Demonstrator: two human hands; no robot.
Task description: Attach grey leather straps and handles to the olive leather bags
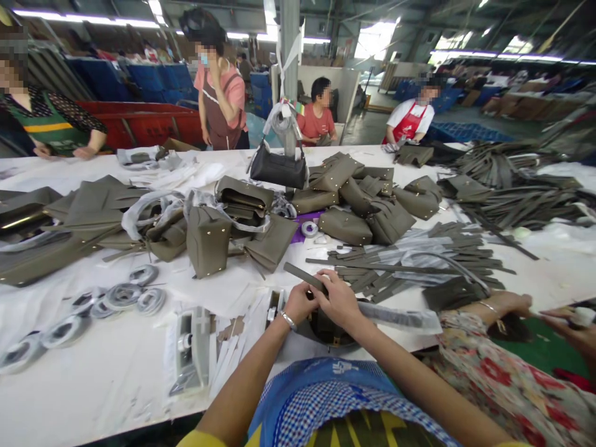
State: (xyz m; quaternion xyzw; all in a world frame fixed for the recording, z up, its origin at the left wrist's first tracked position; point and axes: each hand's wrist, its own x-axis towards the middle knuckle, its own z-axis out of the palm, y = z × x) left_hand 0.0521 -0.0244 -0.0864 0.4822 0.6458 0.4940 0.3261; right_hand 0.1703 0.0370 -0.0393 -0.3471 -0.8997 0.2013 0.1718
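My left hand [300, 305] and my right hand [339, 299] meet in front of my body with their fingers closed on a flat olive-grey strap [298, 273]. One end of the strap sticks out up and to the left. Just below my hands lies an olive handbag [331, 332], partly hidden by them and by my wrists. From it a handle wrapped in clear plastic [405, 316] stretches right across the white table [116, 397]. Exactly what my fingertips pinch is hidden.
Olive bags [209, 242] and loose straps [419, 254] cover much of the table. Plastic-wrapped rolls [123, 297] lie left, near a tape dispenser [186, 347]. A black bag [278, 166] hangs at a pillar. A co-worker's flowered sleeve [507, 372] is close on my right; several people stand opposite.
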